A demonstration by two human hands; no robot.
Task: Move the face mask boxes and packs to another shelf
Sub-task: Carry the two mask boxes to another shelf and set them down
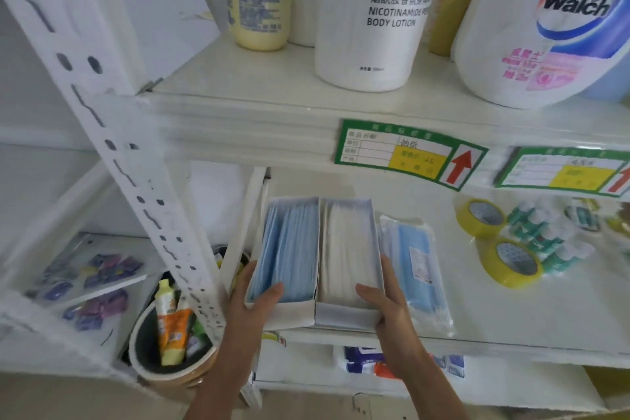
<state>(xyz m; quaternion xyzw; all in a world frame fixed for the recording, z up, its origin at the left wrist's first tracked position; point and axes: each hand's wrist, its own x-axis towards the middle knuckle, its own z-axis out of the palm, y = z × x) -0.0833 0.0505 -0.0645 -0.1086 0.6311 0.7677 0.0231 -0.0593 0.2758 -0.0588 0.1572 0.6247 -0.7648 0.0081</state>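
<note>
Two open white cardboard boxes of face masks point(317, 259) sit side by side at the white shelf point(511, 310) front edge. Left hand point(245, 310) fingers curl over the blue-mask box; right hand point(385, 303) fingers grip the white-mask box.

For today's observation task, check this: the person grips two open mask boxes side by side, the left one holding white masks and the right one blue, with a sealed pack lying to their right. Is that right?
Not quite. The head view shows the colours swapped: the left box holds blue masks and the right box white ones. The rest stands: left hand and right hand grip them, with the sealed pack to their right.
</note>
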